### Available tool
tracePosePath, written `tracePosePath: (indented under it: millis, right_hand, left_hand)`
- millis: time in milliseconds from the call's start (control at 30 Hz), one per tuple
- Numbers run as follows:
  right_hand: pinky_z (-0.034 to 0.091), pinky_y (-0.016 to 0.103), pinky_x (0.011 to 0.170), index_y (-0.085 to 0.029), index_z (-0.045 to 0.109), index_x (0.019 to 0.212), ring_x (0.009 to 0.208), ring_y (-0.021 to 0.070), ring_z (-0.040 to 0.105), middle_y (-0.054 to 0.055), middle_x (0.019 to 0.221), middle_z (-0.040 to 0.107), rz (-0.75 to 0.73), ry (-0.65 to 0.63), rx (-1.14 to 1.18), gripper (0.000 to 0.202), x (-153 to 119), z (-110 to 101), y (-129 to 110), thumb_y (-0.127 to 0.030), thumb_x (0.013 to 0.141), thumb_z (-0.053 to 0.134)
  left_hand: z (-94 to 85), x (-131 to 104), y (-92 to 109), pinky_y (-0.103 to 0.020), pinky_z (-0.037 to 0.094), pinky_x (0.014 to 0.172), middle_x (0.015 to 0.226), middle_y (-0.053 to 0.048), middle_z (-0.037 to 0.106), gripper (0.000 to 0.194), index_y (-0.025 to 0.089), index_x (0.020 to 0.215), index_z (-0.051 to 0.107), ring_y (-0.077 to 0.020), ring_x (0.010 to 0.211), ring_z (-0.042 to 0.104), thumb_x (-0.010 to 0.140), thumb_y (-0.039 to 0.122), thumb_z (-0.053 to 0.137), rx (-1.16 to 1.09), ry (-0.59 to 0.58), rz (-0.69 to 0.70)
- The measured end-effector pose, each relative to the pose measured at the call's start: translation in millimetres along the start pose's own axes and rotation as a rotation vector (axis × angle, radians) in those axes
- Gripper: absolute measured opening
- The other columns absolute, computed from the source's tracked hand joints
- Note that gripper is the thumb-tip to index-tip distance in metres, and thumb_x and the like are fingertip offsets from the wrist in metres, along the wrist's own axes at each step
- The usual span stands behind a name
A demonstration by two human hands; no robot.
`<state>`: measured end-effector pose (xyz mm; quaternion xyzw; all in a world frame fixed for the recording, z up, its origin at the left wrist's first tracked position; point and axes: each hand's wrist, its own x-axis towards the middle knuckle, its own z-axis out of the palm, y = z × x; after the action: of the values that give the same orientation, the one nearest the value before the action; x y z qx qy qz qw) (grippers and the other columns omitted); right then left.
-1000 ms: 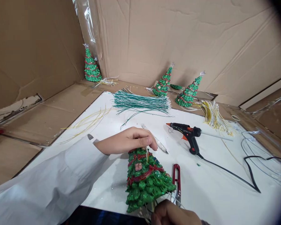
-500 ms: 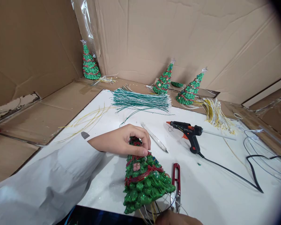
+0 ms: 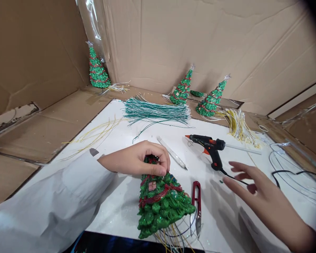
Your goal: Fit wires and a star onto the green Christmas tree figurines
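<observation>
A green tree figure (image 3: pixel 163 207) with red garlands lies near the front edge of the white board, its wide base toward me and thin wires coming out of it. My left hand (image 3: pixel 150 160) is closed over its upper part, thumb and fingertips together at the tree's front. To the right, my right hand (image 3: pixel 255 189) is raised with its fingers apart, holding nothing, near the black glue gun (image 3: pixel 214 151) but apart from it. Red-handled snips (image 3: pixel 197 196) lie beside the tree's base.
A white pen-like tool (image 3: pixel 172 153) lies behind the tree. Farther back are a bundle of green wires (image 3: pixel 156 111), yellow-white wires (image 3: pixel 242 128) and several standing trees (image 3: pixel 98 72). Loose yellow wires (image 3: pixel 94 137) lie left. A black cord runs right; cardboard walls (image 3: pixel 186 35) surround the board.
My right hand has left the wires at the tree's base and moved up and right toward the glue gun, its fingers now spread. My left hand stays on the tree.
</observation>
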<state>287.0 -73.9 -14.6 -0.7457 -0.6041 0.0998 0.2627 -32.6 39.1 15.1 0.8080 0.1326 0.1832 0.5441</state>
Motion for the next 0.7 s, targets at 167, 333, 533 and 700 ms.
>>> tracePosePath:
  millis: [167,333,533,700]
  right_hand:
    - [0.049,0.037,0.064,-0.012,0.065,0.113,0.087,0.029,0.064,0.017,0.107,0.067,0.081,-0.16,0.058,0.068,48.7,24.5,-2.1,-0.061,0.066,0.068]
    - [0.042,0.031,0.053,-0.012,0.071,0.097,0.066,0.0204,0.059,0.012,0.084,0.069,0.106,-0.28,0.218,0.052,66.3,39.5,-11.2,-0.058,0.074,0.063]
    - [0.043,0.027,0.048,-0.016,0.072,0.091,0.059,0.016,0.058,0.01,0.079,0.072,0.097,-0.358,0.43,0.053,63.6,27.8,-26.7,-0.065,0.077,0.058]
    - [0.047,0.026,0.043,-0.021,0.068,0.061,0.049,0.0165,0.057,0.004,0.054,0.063,-0.111,-0.252,0.354,0.045,40.4,3.8,-44.4,-0.066,0.065,0.069]
  left_hand:
    - [0.4,0.1,-1.9,-0.026,0.048,0.08,0.084,-0.006,0.064,0.014,0.014,0.077,0.063,-0.0151,0.084,0.061,0.089,0.022,0.062,-0.014,-0.006,-0.006]
    - [0.5,-0.5,-0.3,-0.027,0.049,0.081,0.084,-0.008,0.065,0.014,0.013,0.077,0.064,-0.0162,0.085,0.062,0.088,0.021,0.063,-0.034,-0.012,-0.021]
    - [-0.1,-2.6,-3.8,-0.024,0.046,0.072,0.082,-0.005,0.064,0.029,0.013,0.078,0.064,-0.013,0.076,0.058,0.092,0.038,0.058,-0.07,0.158,-0.076]
    - [-1.0,-3.2,-10.2,-0.025,0.041,0.069,0.077,-0.002,0.06,0.042,0.013,0.073,0.059,-0.0121,0.073,0.054,0.087,0.053,0.06,-0.099,0.389,-0.142]
